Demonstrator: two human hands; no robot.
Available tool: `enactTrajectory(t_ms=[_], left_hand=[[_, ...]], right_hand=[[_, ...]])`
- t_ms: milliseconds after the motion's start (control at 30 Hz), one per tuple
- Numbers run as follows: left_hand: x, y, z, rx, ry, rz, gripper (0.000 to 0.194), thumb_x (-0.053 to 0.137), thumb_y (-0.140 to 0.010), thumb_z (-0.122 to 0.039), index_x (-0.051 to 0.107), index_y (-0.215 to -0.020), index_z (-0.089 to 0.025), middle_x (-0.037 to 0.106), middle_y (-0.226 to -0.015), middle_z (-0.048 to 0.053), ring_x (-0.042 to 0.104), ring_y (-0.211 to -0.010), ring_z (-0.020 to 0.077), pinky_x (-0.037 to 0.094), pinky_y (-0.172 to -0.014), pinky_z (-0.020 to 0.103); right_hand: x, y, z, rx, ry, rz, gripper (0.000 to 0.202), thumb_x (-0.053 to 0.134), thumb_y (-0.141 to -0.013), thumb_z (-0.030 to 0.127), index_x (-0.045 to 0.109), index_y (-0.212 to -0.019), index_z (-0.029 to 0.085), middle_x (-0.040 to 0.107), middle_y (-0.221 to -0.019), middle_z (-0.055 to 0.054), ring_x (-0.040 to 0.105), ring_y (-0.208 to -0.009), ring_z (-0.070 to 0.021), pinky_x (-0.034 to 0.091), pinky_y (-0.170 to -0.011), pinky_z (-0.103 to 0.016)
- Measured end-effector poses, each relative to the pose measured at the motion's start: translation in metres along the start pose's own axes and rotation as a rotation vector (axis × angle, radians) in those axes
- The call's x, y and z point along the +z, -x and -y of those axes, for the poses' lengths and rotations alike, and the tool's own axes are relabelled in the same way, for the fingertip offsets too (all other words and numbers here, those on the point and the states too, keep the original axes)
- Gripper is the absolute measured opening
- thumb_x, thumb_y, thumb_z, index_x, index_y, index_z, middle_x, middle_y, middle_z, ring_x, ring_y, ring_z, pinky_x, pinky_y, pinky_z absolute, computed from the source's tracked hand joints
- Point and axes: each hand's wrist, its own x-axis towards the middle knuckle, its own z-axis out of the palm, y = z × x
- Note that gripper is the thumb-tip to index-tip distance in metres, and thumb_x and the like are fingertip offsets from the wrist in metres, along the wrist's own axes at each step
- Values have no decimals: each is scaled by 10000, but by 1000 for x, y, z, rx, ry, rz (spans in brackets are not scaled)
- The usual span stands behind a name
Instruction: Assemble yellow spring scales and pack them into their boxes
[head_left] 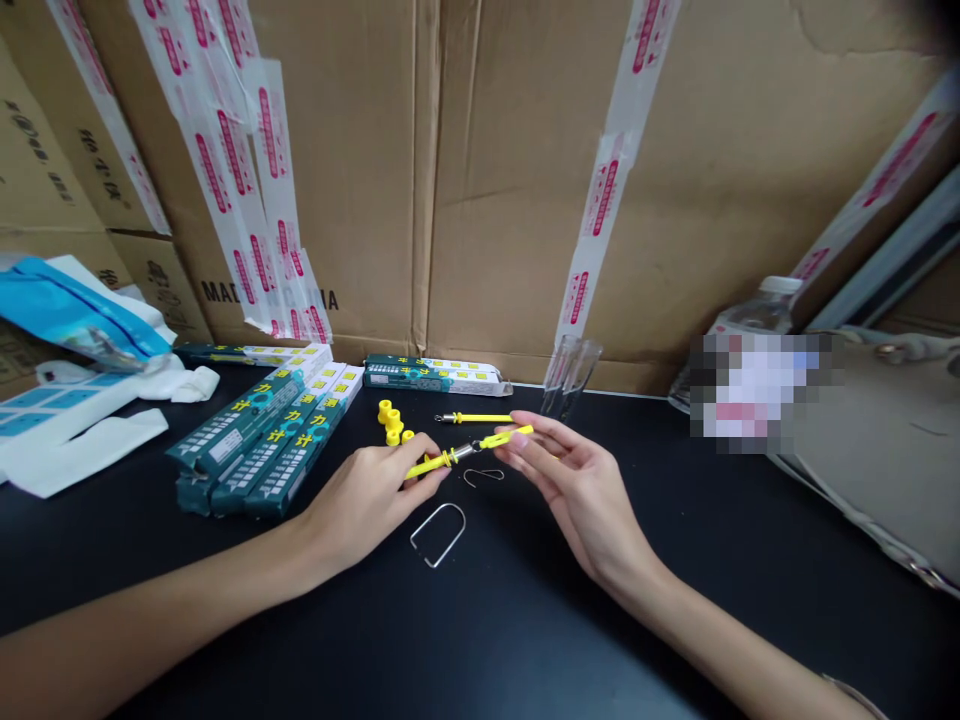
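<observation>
My left hand (382,485) is closed round a thin yellow spring scale rod (425,467), whose metal end points right. Between the fingertips of my right hand (574,475) is a short slotted yellow piece (504,437), meeting the dark metal ring at the rod's end. Another yellow rod (480,418) with a metal hook end lies just behind, partly covered by my right fingers. Below the hands rest a small bent wire hook (484,477) and a larger U-shaped wire (450,508). Several yellow caps (391,420) stand beyond my left hand.
Green and white spring scale boxes (277,430) lie at left, with another box (435,375) at the back. Clear tubes (570,375) stand before the cardboard wall (510,200). A bottle (776,305) and a beige bag (885,440) are at right; blue-white packaging (82,315) is far left.
</observation>
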Motion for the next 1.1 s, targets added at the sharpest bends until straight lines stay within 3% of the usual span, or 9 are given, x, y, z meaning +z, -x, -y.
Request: enactTrajectory(t_ms=[133, 333, 500, 767, 967, 1100], left_hand=[[-2, -1, 0, -6, -43, 11, 148, 565, -960, -306, 615, -869, -201, 631, -689, -44, 597, -570, 122, 386, -554, 224], [2, 4, 0, 13, -12, -7, 124, 607, -942, -323, 612, -893, -209, 663, -767, -40, 628, -630, 122, 397, -598, 220], [1, 4, 2, 2, -78, 10, 180, 629, -920, -394, 617, -943, -216, 635, -671, -53, 613, -567, 133, 398, -569, 231], [-8, 5, 1, 17, -99, -66, 163, 601, -934, -386, 640, -952, -228, 719, -803, -34, 659, -632, 141, 424, -603, 235], [-11, 9, 2, -34, -71, -66, 185, 617, -920, -409, 647, -938, -228, 662, -667, -59, 589, -498, 119, 386, -527, 222], [-9, 10, 1, -36, -130, -47, 174, 603, -923, -378, 656, -874, -220, 656, -655, -44, 604, -525, 134, 375, -522, 228]], right_hand=[[0, -1, 5, 22, -68, -25, 362, 857, -702, 282, 748, -1027, 164, 776, -940, -65, 728, -928, -224, 551, -980, -418], [0, 0, 8, 71, -133, -34, 363, 842, -715, 259, 742, -1038, 130, 775, -966, -101, 737, -958, -266, 530, -1014, -460], [0, 0, 11, 60, -136, -36, 366, 826, -735, 258, 722, -1068, 145, 768, -937, -86, 740, -928, -256, 543, -997, -474], [-4, -3, 11, 1, -137, -41, 310, 815, -757, 252, 712, -1039, 173, 741, -944, -51, 743, -912, -241, 553, -991, -473], [-4, -2, 10, -42, -91, -15, 283, 804, -785, 276, 719, -1038, 184, 722, -958, -39, 745, -887, -228, 583, -954, -452], [-4, -3, 8, -56, -46, -27, 320, 812, -779, 300, 726, -1064, 184, 725, -972, -43, 742, -890, -226, 593, -948, -437]])
